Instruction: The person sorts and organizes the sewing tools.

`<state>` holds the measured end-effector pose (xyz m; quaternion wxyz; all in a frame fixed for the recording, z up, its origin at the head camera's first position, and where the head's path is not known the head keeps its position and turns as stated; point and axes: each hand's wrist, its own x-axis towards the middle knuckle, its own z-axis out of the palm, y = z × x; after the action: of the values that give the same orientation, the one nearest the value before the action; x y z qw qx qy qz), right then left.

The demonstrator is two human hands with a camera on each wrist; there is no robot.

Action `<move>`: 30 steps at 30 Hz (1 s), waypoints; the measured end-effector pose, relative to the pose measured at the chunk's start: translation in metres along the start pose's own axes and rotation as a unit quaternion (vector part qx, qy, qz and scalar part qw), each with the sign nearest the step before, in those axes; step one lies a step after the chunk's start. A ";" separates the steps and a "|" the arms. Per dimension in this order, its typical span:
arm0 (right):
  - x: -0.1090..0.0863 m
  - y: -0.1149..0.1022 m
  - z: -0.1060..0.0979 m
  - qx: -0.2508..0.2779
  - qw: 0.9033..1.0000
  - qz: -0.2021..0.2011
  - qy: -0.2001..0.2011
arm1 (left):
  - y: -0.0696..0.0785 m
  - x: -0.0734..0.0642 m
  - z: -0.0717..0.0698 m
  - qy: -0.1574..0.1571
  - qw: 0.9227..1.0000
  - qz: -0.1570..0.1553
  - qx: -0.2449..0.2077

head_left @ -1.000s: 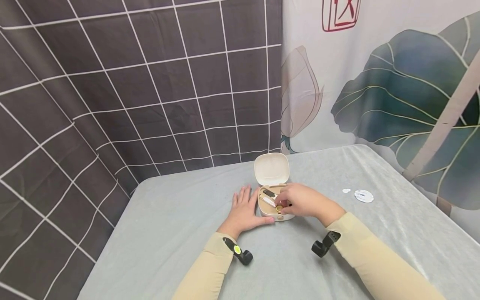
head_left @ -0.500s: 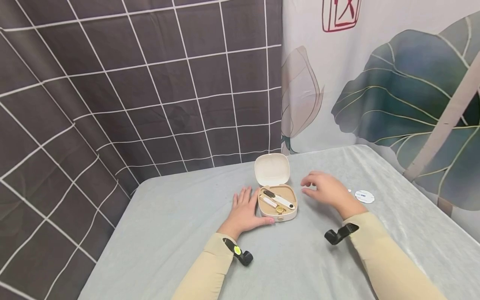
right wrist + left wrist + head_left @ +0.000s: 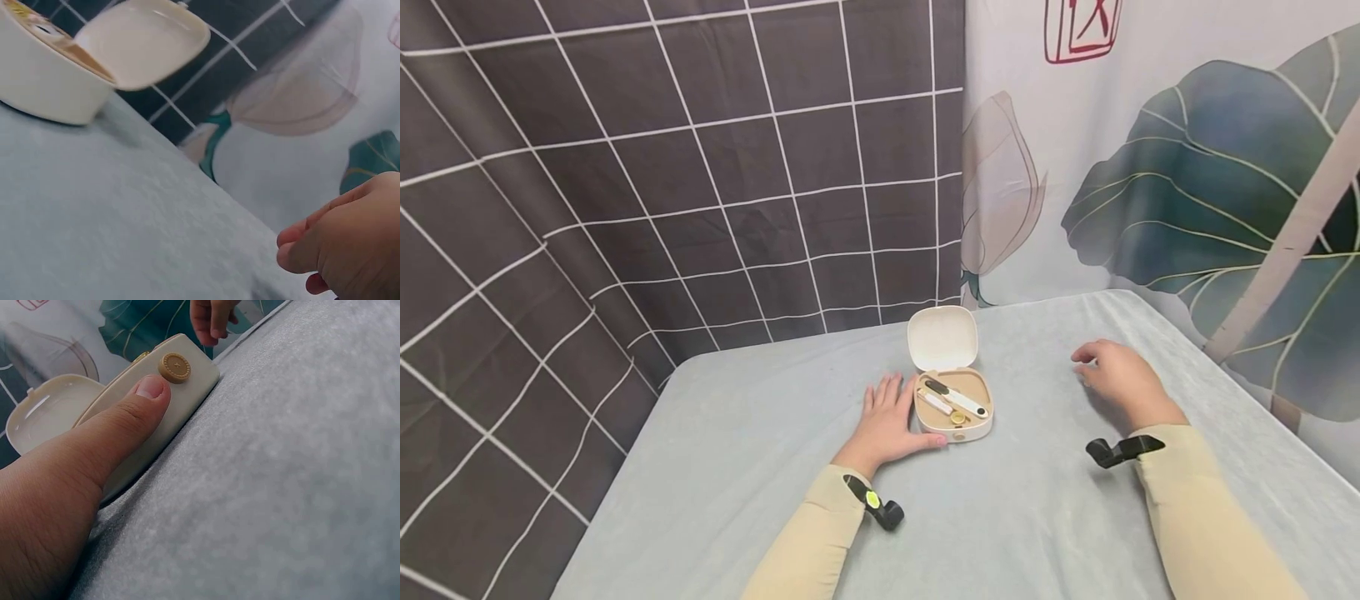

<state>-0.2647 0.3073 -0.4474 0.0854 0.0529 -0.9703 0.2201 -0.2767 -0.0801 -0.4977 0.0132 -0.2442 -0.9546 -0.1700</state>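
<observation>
A small cream box (image 3: pixel 973 433) stands on the cloth with its hinged lid (image 3: pixel 943 337) raised. In its tan inside lie a white tool with a dark end (image 3: pixel 957 397), a slim whitish piece (image 3: pixel 934 402) and a small gold round piece (image 3: pixel 957 417). My left hand (image 3: pixel 886 427) rests flat along the box's left side, fingers spread. Its thumb touches the front wall beside a round tan button (image 3: pixel 175 367). My right hand (image 3: pixel 1123 379) is apart from the box, over the right of the table. Its fingers bend loosely, and nothing shows between them.
Grey cloth covers the table (image 3: pixel 745 467). A dark gridded curtain (image 3: pixel 737 183) hangs behind and at the left, with a leaf-printed hanging (image 3: pixel 1210 192) at the back right. Each sleeve carries a black wrist camera (image 3: pixel 1123 451).
My right hand has left the inside of the box and moved right across the table. The white discs there are now hidden by it. My left hand has stayed put.
</observation>
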 end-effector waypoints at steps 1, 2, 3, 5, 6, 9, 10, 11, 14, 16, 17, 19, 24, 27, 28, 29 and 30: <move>0.000 0.004 -0.001 -0.001 1.000 0.006 -0.004 | 0.000 0.000 0.000 -0.002 1.000 -0.001 0.001; -0.001 0.007 -0.001 -0.001 1.000 0.011 -0.006 | 0.000 0.000 0.000 -0.003 1.000 -0.001 0.000; -0.001 0.009 -0.001 -0.001 1.000 0.013 -0.007 | 0.000 0.000 0.000 -0.003 1.000 -0.001 0.000; -0.002 0.015 0.000 -0.004 1.000 0.009 -0.007 | 0.001 0.000 -0.001 -0.001 1.000 -0.001 -0.001; -0.003 0.017 0.000 -0.004 1.000 0.005 -0.006 | 0.001 -0.001 -0.001 -0.002 1.000 -0.001 0.001; -0.004 0.024 0.003 -0.010 1.000 -0.007 -0.001 | 0.001 -0.001 -0.002 -0.003 1.000 -0.003 0.000; -0.004 0.025 0.004 -0.011 1.000 -0.009 0.000 | 0.002 -0.001 -0.002 -0.005 1.000 -0.004 0.000; -0.005 0.027 0.006 -0.012 1.000 -0.011 0.002 | 0.002 -0.002 -0.002 -0.006 1.000 -0.005 -0.001; -0.006 0.030 0.008 -0.017 1.000 -0.021 0.008 | 0.003 -0.002 -0.003 -0.010 1.000 -0.007 -0.003; -0.007 0.032 0.009 -0.016 0.999 -0.027 0.011 | 0.003 -0.002 -0.003 -0.011 1.000 -0.007 -0.002; -0.008 0.033 0.009 -0.016 0.999 -0.031 0.010 | 0.003 -0.002 -0.003 -0.011 1.000 -0.007 -0.002; -0.009 0.034 0.009 -0.013 0.999 -0.035 0.005 | 0.003 -0.002 -0.002 -0.011 1.000 -0.007 0.000; -0.008 0.032 0.005 0.012 0.999 -0.013 -0.028 | 0.003 -0.001 -0.003 -0.011 1.000 -0.006 -0.004; -0.007 0.030 0.004 0.018 0.999 0.000 -0.043 | 0.003 -0.001 -0.004 -0.011 1.000 -0.007 -0.006; -0.007 0.029 0.003 0.016 0.999 0.001 -0.046 | 0.004 -0.001 -0.004 -0.011 1.000 -0.007 -0.006; -0.007 0.029 0.003 0.014 0.999 0.002 -0.048 | 0.004 -0.001 -0.004 -0.012 1.000 -0.007 -0.006; -0.007 0.028 0.003 0.011 0.999 0.001 -0.048 | 0.004 -0.002 -0.004 -0.013 1.000 -0.008 -0.007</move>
<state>-0.2618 0.3322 -0.4629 0.0382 0.0636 -0.9708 0.2282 -0.2735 -0.0789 -0.4923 -0.0017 -0.2389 -0.9555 -0.1733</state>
